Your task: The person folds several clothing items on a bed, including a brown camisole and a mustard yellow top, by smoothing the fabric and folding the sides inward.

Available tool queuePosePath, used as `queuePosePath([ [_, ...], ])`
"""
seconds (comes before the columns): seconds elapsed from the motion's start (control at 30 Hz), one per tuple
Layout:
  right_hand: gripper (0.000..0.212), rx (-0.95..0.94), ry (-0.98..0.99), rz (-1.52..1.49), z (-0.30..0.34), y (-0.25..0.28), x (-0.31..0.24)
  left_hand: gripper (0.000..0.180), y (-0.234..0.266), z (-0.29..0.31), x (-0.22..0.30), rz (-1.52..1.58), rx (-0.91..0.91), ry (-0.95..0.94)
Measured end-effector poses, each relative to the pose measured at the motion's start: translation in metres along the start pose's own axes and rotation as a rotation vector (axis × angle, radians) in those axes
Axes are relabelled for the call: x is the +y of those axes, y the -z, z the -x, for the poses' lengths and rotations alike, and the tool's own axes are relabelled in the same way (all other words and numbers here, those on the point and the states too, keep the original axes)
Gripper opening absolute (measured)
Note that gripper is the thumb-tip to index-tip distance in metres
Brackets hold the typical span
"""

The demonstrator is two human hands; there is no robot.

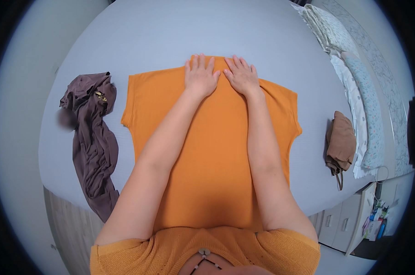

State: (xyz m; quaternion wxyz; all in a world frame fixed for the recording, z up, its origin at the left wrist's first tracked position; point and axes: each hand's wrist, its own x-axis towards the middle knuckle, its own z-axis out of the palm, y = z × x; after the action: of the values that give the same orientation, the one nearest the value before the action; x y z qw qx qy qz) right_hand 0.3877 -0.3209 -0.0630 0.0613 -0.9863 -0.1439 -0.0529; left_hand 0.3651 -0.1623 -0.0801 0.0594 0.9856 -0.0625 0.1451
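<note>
An orange short-sleeved T-shirt lies spread on the bed, its neck end away from me and its lower part close to my body. My left hand rests flat on the cloth near the far edge, fingers stretched out and pointing away. Beside it, my right hand also lies flat on the shirt with fingers apart, thumb toward the left one. Neither hand grips anything. Some creases run through the fabric by the right shoulder. My forearms reach across the shirt.
A crumpled dark purple-brown garment lies at the left, hanging over the near edge. At the right sits a folded brown cloth bundle with a strap. Folded bedding lines the bed's right side. White drawers stand lower right.
</note>
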Motion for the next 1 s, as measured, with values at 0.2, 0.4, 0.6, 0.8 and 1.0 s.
queuePosePath([
  [0.2,0.056,-0.096,-0.193,0.03,0.006,0.005,-0.004,0.056,0.014,0.003,0.006,-0.044,-0.133,0.07],
  [0.4,0.059,-0.013,-0.17,0.192,0.006,-0.006,-0.008,0.055,0.014,-0.001,0.005,-0.029,-0.174,0.078],
  [0.6,0.057,0.218,-0.095,0.186,0.036,0.021,-0.033,0.06,0.035,0.031,0.0,-0.069,-0.059,0.062],
  [0.8,0.057,0.144,0.081,-0.087,0.118,0.03,-0.058,0.061,0.083,0.105,-0.022,-0.101,-0.015,0.002],
  [1.0,0.058,0.055,-0.003,0.001,0.131,0.008,-0.059,0.059,0.066,0.137,-0.041,-0.094,-0.104,0.045],
])
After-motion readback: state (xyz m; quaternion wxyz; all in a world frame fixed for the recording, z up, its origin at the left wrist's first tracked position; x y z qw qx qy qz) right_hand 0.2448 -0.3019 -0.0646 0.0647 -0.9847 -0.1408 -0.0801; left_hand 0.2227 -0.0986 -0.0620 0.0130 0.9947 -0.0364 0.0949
